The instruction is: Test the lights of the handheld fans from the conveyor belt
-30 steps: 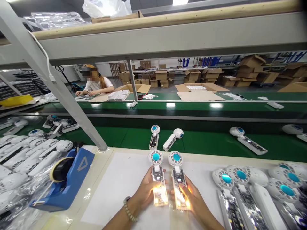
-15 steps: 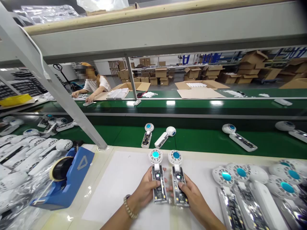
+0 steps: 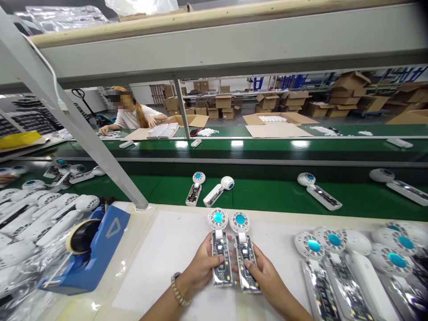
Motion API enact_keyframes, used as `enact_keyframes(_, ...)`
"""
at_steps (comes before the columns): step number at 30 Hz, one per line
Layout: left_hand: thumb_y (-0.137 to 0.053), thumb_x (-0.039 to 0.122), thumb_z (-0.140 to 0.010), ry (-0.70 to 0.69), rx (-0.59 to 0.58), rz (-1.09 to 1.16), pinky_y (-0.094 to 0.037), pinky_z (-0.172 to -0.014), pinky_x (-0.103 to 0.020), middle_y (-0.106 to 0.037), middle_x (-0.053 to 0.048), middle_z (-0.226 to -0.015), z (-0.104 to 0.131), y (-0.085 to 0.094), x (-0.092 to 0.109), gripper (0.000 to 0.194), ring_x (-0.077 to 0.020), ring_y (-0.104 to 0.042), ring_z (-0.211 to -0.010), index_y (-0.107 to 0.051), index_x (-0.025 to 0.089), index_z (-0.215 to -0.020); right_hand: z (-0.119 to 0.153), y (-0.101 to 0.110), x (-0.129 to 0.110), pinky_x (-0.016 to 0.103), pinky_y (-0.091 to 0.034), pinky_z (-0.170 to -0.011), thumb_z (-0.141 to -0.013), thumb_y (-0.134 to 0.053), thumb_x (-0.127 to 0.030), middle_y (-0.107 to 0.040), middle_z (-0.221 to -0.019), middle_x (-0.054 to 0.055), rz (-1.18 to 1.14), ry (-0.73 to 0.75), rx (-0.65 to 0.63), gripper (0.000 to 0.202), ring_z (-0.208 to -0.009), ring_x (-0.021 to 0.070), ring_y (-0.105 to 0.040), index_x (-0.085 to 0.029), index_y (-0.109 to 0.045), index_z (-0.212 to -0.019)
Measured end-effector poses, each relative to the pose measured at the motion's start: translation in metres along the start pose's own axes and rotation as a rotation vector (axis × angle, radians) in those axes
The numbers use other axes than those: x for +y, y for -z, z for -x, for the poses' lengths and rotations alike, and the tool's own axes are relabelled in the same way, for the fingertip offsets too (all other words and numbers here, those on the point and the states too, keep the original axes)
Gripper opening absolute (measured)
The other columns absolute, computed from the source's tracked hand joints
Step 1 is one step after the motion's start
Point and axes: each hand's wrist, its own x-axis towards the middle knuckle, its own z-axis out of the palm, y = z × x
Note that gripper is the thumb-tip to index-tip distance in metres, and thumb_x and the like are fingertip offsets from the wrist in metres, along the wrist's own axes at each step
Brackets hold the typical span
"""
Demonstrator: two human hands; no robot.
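Note:
My left hand (image 3: 203,263), with a beaded bracelet at the wrist, grips one white device (image 3: 221,272) with a round vented head, a teal centre and a clear-covered circuit body. In my right hand (image 3: 264,269) is a matching device (image 3: 246,274). Both stand side by side, heads away from me, circuit sides up, a small gap between them. Each thumb presses on the circuit face. Beneath them lies a white sheet (image 3: 147,272). Several similar devices (image 3: 321,285) are grouped at the right.
A blue tape dispenser (image 3: 103,254) stands left, beside rows of white devices (image 3: 56,218). More devices ride on the green belt (image 3: 261,196). A slanted metal post (image 3: 96,147) rises at left. Across the line sits a person (image 3: 129,116) near open cardboard boxes (image 3: 277,129).
The device in my right hand has moved slightly left, closer to the other one. Devices on the near belt have shifted left. The person opposite has drawn one hand back from a white piece.

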Motion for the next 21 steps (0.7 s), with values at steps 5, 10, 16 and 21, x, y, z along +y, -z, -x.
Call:
enact_keyframes(5, -0.072, 0.018, -0.065, -0.004, 0.005, 0.02, -0.051, -0.07, -0.035, -0.059, -0.008, -0.087, 0.001, 0.0, -0.001, 0.051, -0.0196, -0.059, -0.079, -0.045, 0.016, -0.108, 0.001, -0.001, -0.003, 0.042, -0.048, -0.082, -0.074, -0.061, -0.045, -0.055, -0.122, 0.011, 0.02, -0.003, 0.088, 0.063, -0.106, 0.03, -0.054, -0.022, -0.04, -0.128)
enact_keyframes(10, -0.071, 0.018, -0.066, 0.009, -0.012, 0.019, -0.05, -0.07, -0.035, -0.06, -0.007, -0.086, 0.001, -0.002, -0.001, 0.05, -0.0189, -0.061, -0.074, -0.045, 0.016, -0.108, 0.0, -0.002, -0.001, 0.046, -0.044, -0.087, -0.074, -0.061, -0.044, -0.057, -0.118, 0.011, -0.014, 0.012, 0.093, 0.064, -0.108, 0.0311, -0.052, -0.021, -0.039, -0.129)
enact_keyframes(16, -0.071, 0.019, -0.066, 0.018, -0.036, 0.026, -0.05, -0.068, -0.034, -0.061, -0.008, -0.086, 0.003, -0.008, 0.001, 0.051, -0.0198, -0.063, -0.072, -0.044, 0.017, -0.109, 0.0, 0.001, 0.004, 0.044, -0.033, -0.1, -0.081, -0.054, -0.04, -0.049, -0.129, 0.01, -0.032, 0.048, 0.007, 0.056, -0.119, 0.0267, -0.043, -0.02, -0.035, -0.129)
enact_keyframes(21, -0.074, 0.021, -0.062, 0.044, -0.036, 0.04, -0.05, -0.064, -0.033, -0.062, -0.007, -0.084, 0.003, -0.015, 0.003, 0.054, -0.0193, -0.063, -0.068, -0.046, 0.019, -0.109, 0.0, -0.001, 0.002, 0.041, -0.036, -0.096, -0.077, -0.059, -0.04, -0.051, -0.126, 0.01, -0.073, 0.076, 0.06, 0.06, -0.116, 0.0266, -0.046, -0.021, -0.035, -0.128)
